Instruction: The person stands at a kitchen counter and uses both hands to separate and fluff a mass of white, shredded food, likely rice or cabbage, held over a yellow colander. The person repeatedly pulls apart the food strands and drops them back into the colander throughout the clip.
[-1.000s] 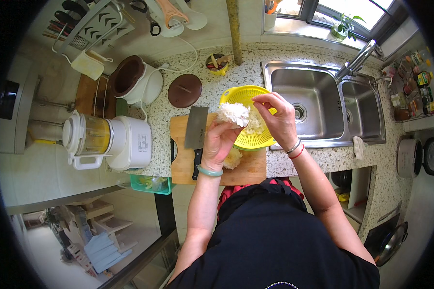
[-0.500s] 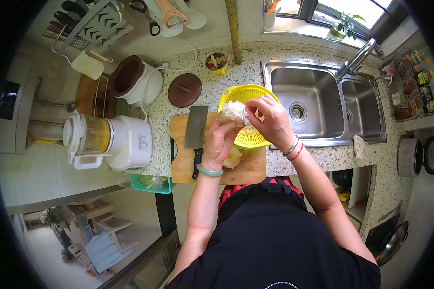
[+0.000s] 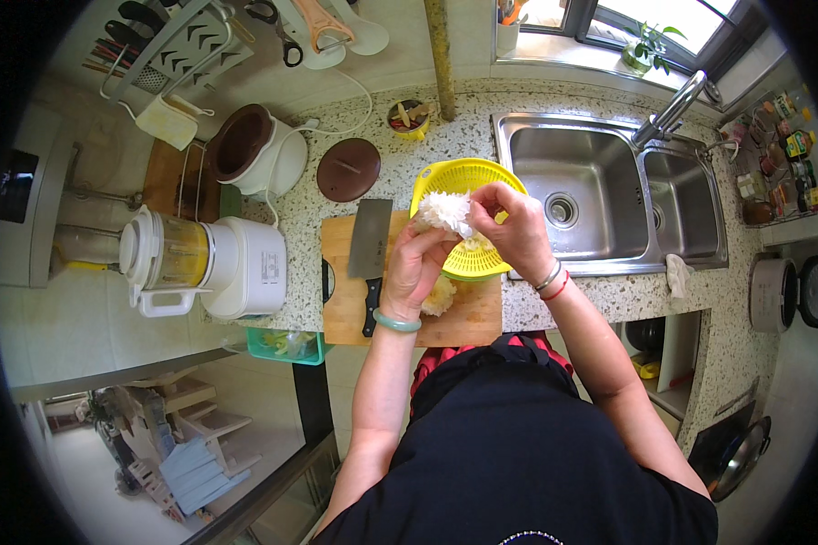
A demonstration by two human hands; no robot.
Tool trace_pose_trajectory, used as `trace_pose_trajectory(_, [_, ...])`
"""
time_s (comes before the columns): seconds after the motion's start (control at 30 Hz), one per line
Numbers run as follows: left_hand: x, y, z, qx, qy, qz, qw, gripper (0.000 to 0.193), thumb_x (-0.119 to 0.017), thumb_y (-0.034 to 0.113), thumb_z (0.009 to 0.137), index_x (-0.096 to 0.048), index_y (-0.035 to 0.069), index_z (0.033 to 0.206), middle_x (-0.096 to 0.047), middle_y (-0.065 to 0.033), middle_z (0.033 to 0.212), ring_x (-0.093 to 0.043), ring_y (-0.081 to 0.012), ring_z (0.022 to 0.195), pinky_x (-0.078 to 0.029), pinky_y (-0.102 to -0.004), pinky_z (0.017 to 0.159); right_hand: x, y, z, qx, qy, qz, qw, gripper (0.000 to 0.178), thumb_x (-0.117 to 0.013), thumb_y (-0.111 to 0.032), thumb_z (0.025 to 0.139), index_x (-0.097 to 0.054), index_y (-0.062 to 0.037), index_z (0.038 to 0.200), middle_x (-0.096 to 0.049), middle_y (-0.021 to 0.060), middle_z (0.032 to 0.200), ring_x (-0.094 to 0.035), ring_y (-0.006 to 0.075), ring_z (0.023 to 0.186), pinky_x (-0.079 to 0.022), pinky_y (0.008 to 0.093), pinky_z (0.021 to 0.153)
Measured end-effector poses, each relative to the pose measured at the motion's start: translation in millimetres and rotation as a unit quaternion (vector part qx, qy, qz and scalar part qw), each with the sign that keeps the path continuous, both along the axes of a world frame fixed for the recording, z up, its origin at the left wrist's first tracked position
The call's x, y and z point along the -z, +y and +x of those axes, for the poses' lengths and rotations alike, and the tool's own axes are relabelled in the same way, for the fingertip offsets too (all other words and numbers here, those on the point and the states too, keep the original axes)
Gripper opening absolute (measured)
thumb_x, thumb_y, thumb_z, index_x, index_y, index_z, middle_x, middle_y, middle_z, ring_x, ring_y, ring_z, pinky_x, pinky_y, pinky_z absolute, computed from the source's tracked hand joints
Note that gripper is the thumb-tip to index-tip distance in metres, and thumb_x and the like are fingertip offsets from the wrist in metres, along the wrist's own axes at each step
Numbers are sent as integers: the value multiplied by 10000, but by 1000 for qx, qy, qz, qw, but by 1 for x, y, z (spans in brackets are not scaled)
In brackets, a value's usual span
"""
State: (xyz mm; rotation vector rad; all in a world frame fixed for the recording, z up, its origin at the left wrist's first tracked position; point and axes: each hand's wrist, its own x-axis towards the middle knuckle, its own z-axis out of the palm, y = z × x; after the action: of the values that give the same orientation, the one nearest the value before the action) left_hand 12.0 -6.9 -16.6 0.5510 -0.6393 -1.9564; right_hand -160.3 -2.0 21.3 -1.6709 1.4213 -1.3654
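Note:
A white, ruffled snow fungus (image 3: 443, 211) is held up over the near-left part of a yellow colander (image 3: 475, 265). My left hand (image 3: 410, 277) is closed round its underside from below. At its right edge, the fingers of my right hand (image 3: 515, 229) are pinched together on the frills. Some pale pieces lie inside the colander, partly hidden by my hands. On the wooden cutting board (image 3: 345, 313), a yellowish second piece of fungus (image 3: 440, 297) rests beside my left wrist. A cleaver (image 3: 370, 241) lies on the board left of my left hand.
Right of the colander is a double steel sink (image 3: 577, 173) with a faucet (image 3: 673, 109). A brown lid (image 3: 348, 170), a white pot (image 3: 273, 159) and a blender (image 3: 236, 268) stand to the left. A green bin (image 3: 286, 348) hangs below the counter edge.
My right hand's fingers have curled in and shifted slightly at the fungus's right edge. The fungus has turned a little in my left hand, which stays in place.

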Motion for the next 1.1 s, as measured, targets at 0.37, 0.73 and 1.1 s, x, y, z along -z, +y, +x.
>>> trace_pose_trajectory(0.37, [2,2,3,-10,10,12,1000,409,-520,-2,881,-475,-40,1286,-590,-146,1232,-568,-249,1161,-419,-406,1050,6,-1,-10,13,-85,73,994,112,-642,-52,878,-647,31,953,-690,90,792,-672,108,729,-520,237,674])
trace_pose_trajectory(0.73, [-5,4,-1,-32,-24,12,999,335,-573,-1,875,-549,-4,1209,-643,-93,1104,-620,-190,1030,-478,-355,973,25,-5,-12,47,29,-39,998,131,-674,-92,847,-680,-36,965,-673,125,797,-666,244,688,-520,311,618])
trace_pose_trajectory(1.1, [-3,2,-3,-26,-30,-11,999,355,-567,-1,884,-525,-23,1235,-632,-120,1158,-617,-209,1065,-477,-366,980,15,-4,-13,40,-24,24,999,127,-698,-64,820,-670,-2,928,-663,57,726,-602,93,614,-493,249,576])
